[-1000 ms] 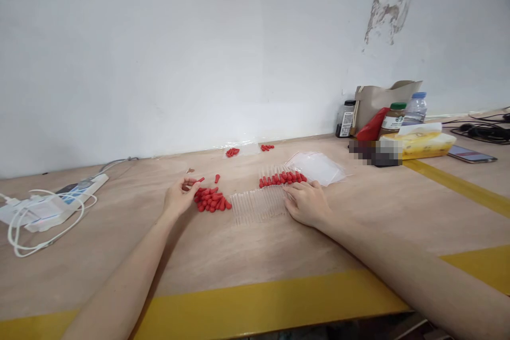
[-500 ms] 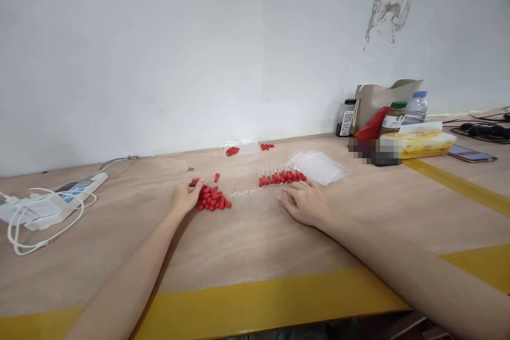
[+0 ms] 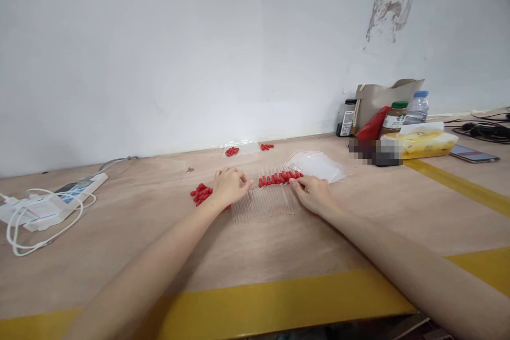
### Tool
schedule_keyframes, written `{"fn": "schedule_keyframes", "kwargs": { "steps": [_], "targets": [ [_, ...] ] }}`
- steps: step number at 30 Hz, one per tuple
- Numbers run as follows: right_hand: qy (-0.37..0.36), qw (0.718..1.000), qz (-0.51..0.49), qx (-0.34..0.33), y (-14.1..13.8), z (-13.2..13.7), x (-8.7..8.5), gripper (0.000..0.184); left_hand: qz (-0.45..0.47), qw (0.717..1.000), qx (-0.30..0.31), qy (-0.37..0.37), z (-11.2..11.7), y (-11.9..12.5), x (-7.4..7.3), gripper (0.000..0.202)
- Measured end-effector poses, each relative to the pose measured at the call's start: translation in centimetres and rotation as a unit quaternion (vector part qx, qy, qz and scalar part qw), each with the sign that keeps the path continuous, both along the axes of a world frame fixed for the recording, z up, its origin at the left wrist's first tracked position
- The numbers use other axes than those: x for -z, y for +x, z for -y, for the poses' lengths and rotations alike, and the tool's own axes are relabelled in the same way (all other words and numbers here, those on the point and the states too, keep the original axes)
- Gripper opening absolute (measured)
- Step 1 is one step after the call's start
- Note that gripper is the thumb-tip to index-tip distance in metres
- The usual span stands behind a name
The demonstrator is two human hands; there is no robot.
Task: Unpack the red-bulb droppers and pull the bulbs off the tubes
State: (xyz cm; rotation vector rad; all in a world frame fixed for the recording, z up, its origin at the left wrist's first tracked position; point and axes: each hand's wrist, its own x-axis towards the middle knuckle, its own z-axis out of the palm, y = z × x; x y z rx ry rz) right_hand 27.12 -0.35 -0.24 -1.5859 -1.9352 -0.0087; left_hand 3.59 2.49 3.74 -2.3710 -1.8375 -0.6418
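A row of clear glass tubes [image 3: 263, 203] lies on the wooden table [image 3: 247, 255], several of them tipped with red rubber caps [image 3: 281, 177] at the far end. My left hand [image 3: 230, 185] hovers over the left end of the row with fingers pinched together; what they hold is too small to make out. A loose pile of red caps [image 3: 201, 193] lies just left of that hand. My right hand [image 3: 313, 192] rests on the right end of the tube row, fingers curled onto the tubes near the capped ends.
Clear plastic bags [image 3: 316, 166] lie behind the tubes, with more red caps [image 3: 232, 151] near the wall. A power strip with white cables [image 3: 43, 207] sits far left. Bottles, a paper bag [image 3: 384, 98], a tissue pack [image 3: 422, 141] and a phone [image 3: 474, 154] stand at right.
My left hand has left the pile of red caps and moved right to the left end of the tube row. My right hand shifted slightly up along the tubes.
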Motion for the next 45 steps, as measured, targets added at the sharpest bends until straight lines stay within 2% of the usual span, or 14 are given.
{"fn": "schedule_keyframes", "kwargs": {
  "steps": [1,4,10,15,19,21,24,26,28,31,34,38,43,45],
  "targets": [
    [0.001,1.0,-0.003,0.0,0.1,0.1,-0.1,0.044,0.04,0.995,-0.037,-0.084,-0.7,1.0,0.1,0.031],
    [0.009,1.0,-0.009,-0.007,0.2,0.3,-0.3,0.044,0.083,0.975,-0.075,-0.191,-2.8,2.8,0.6,0.031],
    [0.005,1.0,-0.008,-0.002,0.0,0.4,-0.3,0.045,0.135,0.955,-0.085,-0.25,-4.8,3.4,0.8,0.023],
    [-0.015,1.0,-0.013,-0.007,0.0,0.4,-0.2,0.042,0.134,0.971,-0.097,-0.175,-3.5,2.4,-0.5,0.018],
    [0.037,0.997,-0.058,-0.044,-0.1,0.0,0.5,0.029,0.105,0.989,-0.066,-0.074,-0.2,0.5,-0.9,0.011],
    [0.092,0.989,-0.087,-0.079,-0.3,-0.2,0.8,0.027,0.085,0.996,-0.024,-0.02,1.9,-0.6,-0.5,0.006],
    [0.175,0.971,-0.091,-0.137,-0.8,0.2,0.8,0.04,0.019,0.99,0.081,0.112,4.4,-2.0,1.0,0.006],
    [0.205,0.962,-0.053,-0.171,-1.1,0.8,0.5,0.049,-0.008,0.977,0.123,0.176,5.4,-2.6,2.1,0.007],
    [0.208,0.956,0.007,-0.205,-1.5,1.6,0.2,0.05,-0.006,0.966,0.15,0.212,6.0,-2.8,3.2,0.007],
    [0.202,0.946,0.078,-0.243,-2.2,2.5,0.0,0.039,0.017,0.954,0.179,0.239,6.4,-2.6,4.2,0.009],
    [0.211,0.938,0.101,-0.255,-2.9,2.6,0.2,0.028,0.023,0.946,0.201,0.254,6.7,-2.1,4.5,0.006],
    [0.217,0.935,0.112,-0.258,-3.5,2.3,0.8,0.024,0.016,0.942,0.217,0.256,7.1,-1.8,4.1,0.006],
    [0.232,0.929,0.112,-0.266,-3.7,2.3,1.2,0.024,-0.022,0.947,0.224,0.228,7.0,-1.6,3.6,0.03],
    [0.236,0.926,0.111,-0.272,-3.8,2.4,1.3,0.023,-0.038,0.946,0.242,0.211,6.8,-1.5,3.6,0.03]
  ]
}}
